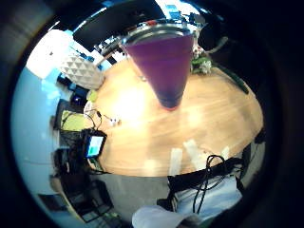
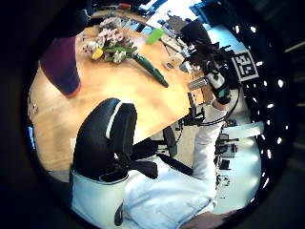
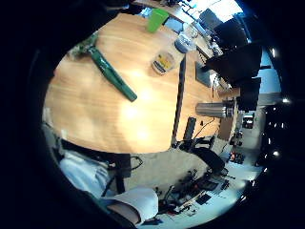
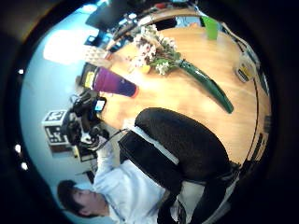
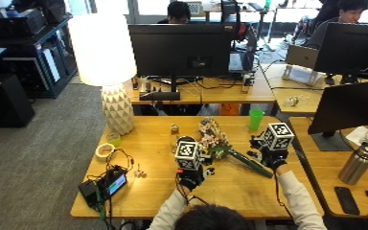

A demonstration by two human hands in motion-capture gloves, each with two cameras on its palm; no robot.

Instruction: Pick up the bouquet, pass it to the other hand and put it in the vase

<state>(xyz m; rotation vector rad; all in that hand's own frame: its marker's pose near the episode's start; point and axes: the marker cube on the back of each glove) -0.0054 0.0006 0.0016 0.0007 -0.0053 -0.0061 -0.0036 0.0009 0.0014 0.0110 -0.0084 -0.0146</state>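
The bouquet (image 5: 212, 138) of pale flowers lies on the wooden table (image 5: 145, 191), its green wrapped stem (image 5: 251, 164) pointing towards the right hand. The purple vase (image 1: 164, 66) stands upright on the table beside the flower heads (image 2: 109, 43); in the outside view it is hidden behind my left hand's gear. My left hand (image 5: 189, 178) hovers near the vase and holds nothing. My right hand (image 5: 270, 158) hangs over the stem's end with relaxed fingers, not touching it. The stem (image 3: 112, 74) lies bare below that palm.
A white lamp (image 5: 117, 110) stands at the table's back left, with a tape roll (image 5: 104, 151) and a small screen device (image 5: 114, 184) near the left edge. A green cup (image 5: 255, 119) and a jar (image 3: 163, 61) sit at the right.
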